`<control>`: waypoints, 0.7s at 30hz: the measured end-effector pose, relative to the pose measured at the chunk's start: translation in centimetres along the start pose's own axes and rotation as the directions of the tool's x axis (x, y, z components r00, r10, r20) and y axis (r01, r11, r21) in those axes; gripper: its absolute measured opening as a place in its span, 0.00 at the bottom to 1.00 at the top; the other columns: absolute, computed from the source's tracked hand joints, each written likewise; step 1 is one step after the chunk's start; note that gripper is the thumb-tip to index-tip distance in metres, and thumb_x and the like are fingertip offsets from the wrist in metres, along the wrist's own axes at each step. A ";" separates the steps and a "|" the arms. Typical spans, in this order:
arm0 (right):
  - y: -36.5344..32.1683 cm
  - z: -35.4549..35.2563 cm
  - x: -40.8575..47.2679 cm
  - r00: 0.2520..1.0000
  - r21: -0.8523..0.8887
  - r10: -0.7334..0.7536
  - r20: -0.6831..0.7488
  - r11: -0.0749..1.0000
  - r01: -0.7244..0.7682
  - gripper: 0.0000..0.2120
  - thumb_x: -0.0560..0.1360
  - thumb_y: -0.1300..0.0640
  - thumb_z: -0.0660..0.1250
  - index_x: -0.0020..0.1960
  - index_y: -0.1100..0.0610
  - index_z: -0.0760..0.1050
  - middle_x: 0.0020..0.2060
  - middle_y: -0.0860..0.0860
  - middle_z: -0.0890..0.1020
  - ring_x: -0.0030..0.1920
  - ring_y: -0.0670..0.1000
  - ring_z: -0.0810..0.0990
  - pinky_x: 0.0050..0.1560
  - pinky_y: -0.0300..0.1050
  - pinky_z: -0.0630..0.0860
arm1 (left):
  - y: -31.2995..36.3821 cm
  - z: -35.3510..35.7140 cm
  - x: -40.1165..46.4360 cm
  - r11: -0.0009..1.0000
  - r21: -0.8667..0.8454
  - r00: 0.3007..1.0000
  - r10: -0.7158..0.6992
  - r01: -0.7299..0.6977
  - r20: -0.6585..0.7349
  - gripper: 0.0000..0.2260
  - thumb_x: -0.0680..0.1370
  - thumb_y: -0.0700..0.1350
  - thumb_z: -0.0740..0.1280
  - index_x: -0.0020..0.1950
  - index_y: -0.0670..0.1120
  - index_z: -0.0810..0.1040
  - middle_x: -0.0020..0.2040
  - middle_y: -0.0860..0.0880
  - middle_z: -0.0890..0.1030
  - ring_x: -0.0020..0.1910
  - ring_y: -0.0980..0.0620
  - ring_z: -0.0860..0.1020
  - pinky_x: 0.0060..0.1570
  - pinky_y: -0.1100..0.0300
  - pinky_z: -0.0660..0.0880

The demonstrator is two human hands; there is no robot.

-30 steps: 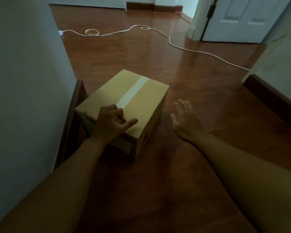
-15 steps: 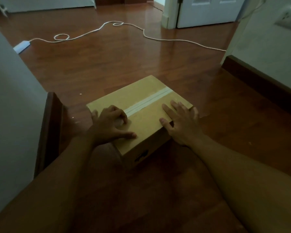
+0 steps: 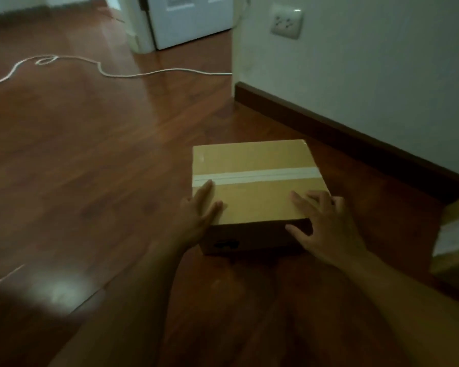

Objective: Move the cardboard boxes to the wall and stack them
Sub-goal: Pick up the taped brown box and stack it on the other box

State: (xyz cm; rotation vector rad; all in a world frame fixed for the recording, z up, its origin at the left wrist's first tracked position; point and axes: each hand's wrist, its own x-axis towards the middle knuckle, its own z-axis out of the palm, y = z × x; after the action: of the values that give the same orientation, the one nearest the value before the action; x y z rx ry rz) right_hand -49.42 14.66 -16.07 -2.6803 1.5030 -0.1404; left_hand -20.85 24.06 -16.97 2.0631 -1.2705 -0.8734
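Note:
A taped cardboard box sits on the wooden floor, a short way from the white wall on the right. My left hand clasps its near left corner, fingers flat on the lid. My right hand grips the near right corner, fingers on top and thumb on the front face. A second cardboard box with a white label shows partly at the right edge, close to the wall.
A dark skirting board runs along the foot of the wall, and a power socket sits on the wall above. A white cable snakes over the floor at the back. Behind it stands a white door.
The view has swung right, away from the left wall. The box has turned and come over toward the right wall, with both hands now on its near corners.

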 end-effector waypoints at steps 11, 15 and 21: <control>17.0 -3.1 -1.4 0.890 0.216 0.317 0.328 0.892 -0.397 0.50 0.72 0.44 0.73 0.79 0.37 0.39 0.79 0.56 0.35 0.78 0.63 0.51 0.74 0.59 0.60 | 10.8 11.6 3.3 0.953 0.252 0.971 0.118 -0.169 0.207 0.54 0.71 0.52 0.75 0.76 0.62 0.31 0.78 0.41 0.46 0.74 0.39 0.59 0.68 0.47 0.67; 17.1 -2.7 -1.4 0.859 0.406 0.369 0.355 0.767 -0.497 0.54 0.71 0.45 0.75 0.79 0.39 0.37 0.74 0.59 0.58 0.72 0.62 0.65 0.68 0.56 0.67 | 10.3 11.5 3.6 0.943 0.250 0.967 0.178 -0.220 0.182 0.55 0.70 0.52 0.76 0.75 0.64 0.32 0.78 0.42 0.50 0.72 0.42 0.63 0.64 0.50 0.73; 18.1 -4.7 -1.5 0.918 0.519 0.325 0.226 0.758 -0.396 0.47 0.71 0.41 0.74 0.80 0.41 0.49 0.67 0.54 0.61 0.66 0.59 0.69 0.63 0.55 0.72 | 12.4 9.8 2.5 0.964 0.094 0.967 0.244 -0.249 0.068 0.44 0.69 0.52 0.77 0.77 0.62 0.52 0.76 0.46 0.60 0.65 0.48 0.69 0.61 0.45 0.75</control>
State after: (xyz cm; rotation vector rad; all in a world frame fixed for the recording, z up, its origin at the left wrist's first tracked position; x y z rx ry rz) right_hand -66.10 6.43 -13.28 -1.8744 1.6008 -0.3279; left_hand -34.34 15.70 -14.59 1.9136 -1.5928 -0.7702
